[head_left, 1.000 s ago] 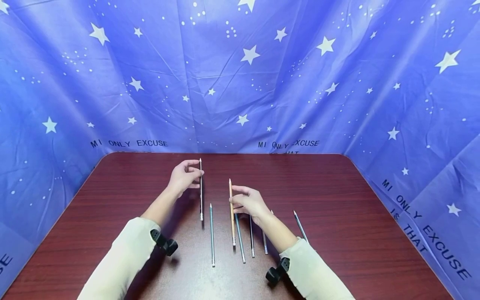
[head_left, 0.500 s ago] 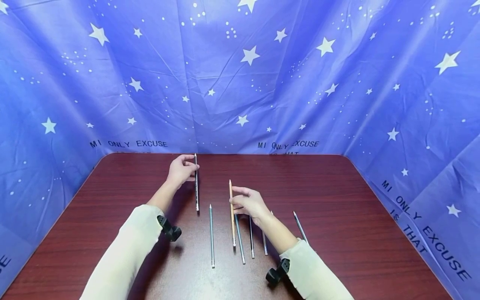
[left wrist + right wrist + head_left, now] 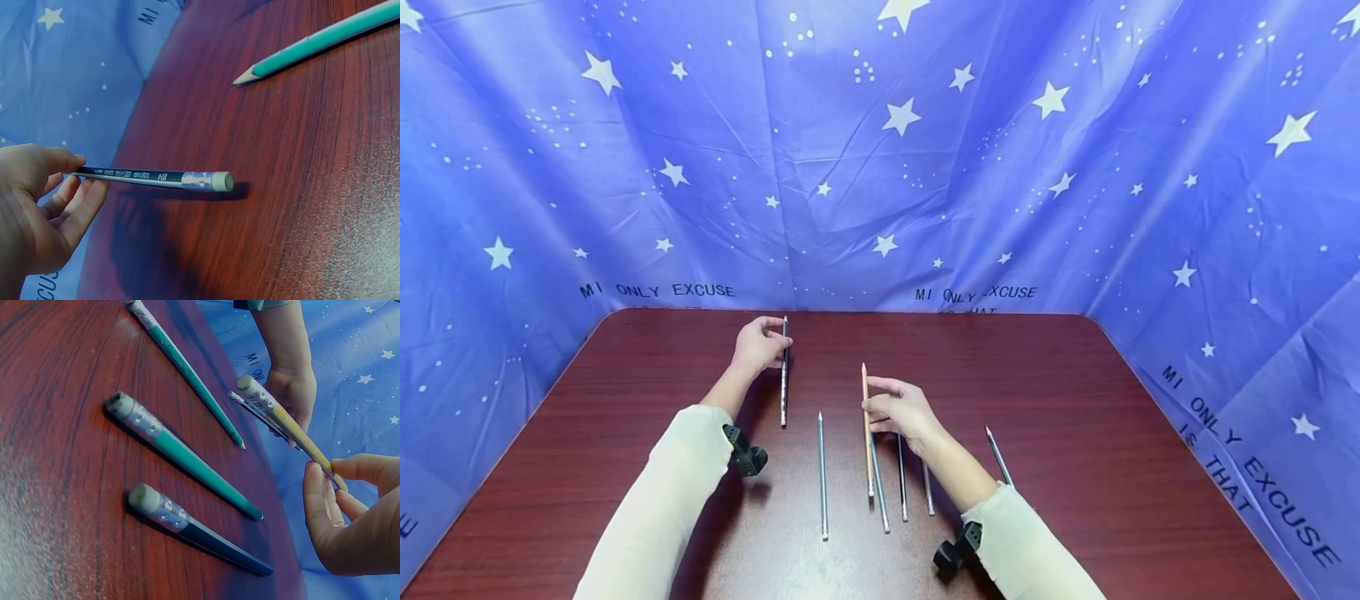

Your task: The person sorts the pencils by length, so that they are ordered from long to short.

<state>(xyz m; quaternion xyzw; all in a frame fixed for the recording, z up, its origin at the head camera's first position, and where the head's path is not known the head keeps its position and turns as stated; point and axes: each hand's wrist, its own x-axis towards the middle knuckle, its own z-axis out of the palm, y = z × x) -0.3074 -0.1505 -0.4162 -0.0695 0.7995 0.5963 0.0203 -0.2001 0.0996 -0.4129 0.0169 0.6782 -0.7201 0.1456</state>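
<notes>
Toward the far left of the table, my left hand [image 3: 761, 343] pinches a black pencil [image 3: 784, 387] between thumb and fingers. Its white eraser end points back toward me, and in the left wrist view the pencil [image 3: 150, 176] hangs just above the tabletop with "HB" on its side. Nearer the middle, my right hand [image 3: 904, 410] pinches a yellow pencil [image 3: 868, 450], tip pointing away; the right wrist view shows the yellow pencil [image 3: 294, 428] raised off the wood. A green pencil [image 3: 822, 475] lies between the hands. Another green pencil [image 3: 881, 492] lies partly behind the yellow one.
A dark pencil [image 3: 902, 483] and one more pencil [image 3: 928, 492] lie partly hidden beneath my right hand and wrist. Further right lies another pencil [image 3: 998, 454], its near end covered by the sleeve. Star-printed blue cloth [image 3: 850, 167] hangs around the brown table [image 3: 1037, 375].
My left hand has shifted leftward with the black pencil, its eraser end now further from the green pencil. The right hand and its yellow pencil have barely moved.
</notes>
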